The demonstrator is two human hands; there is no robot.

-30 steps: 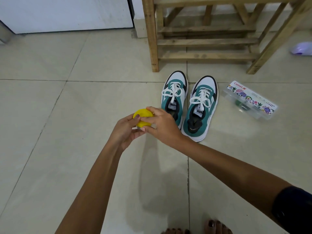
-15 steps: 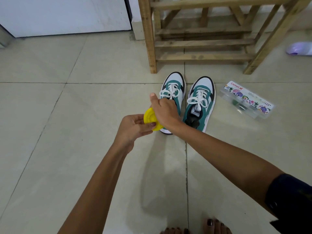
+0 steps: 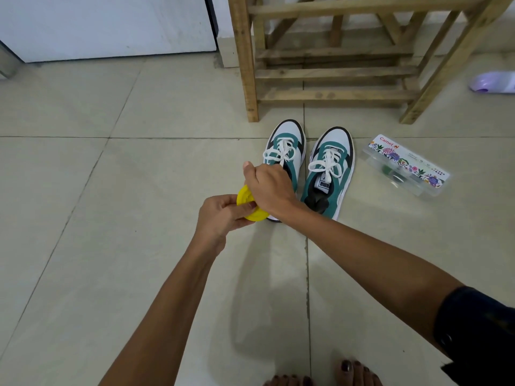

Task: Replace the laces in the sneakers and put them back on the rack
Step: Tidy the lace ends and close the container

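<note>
Two sneakers (image 3: 309,168) stand side by side on the pale, glossy floor tiles (image 3: 111,218), toes toward the rough wooden slatted rack (image 3: 328,71) just beyond them; smooth white and teal uppers, black trim, flat white laces (image 3: 281,154) tied in bows. From the head view, my left hand (image 3: 220,218) curls round a round yellow plastic disc (image 3: 249,203) with ridged concentric rings, grip pinched on its edge. My right hand (image 3: 269,188) crosses over it, fingers curled on the disc's far side, thumb up (what the fingertips do underneath I cannot tell). Right of the sneakers lies a clear oblong plastic box (image 3: 407,168) with a flowered label. A smooth lilac object (image 3: 493,83) sits at the far right edge.
</note>
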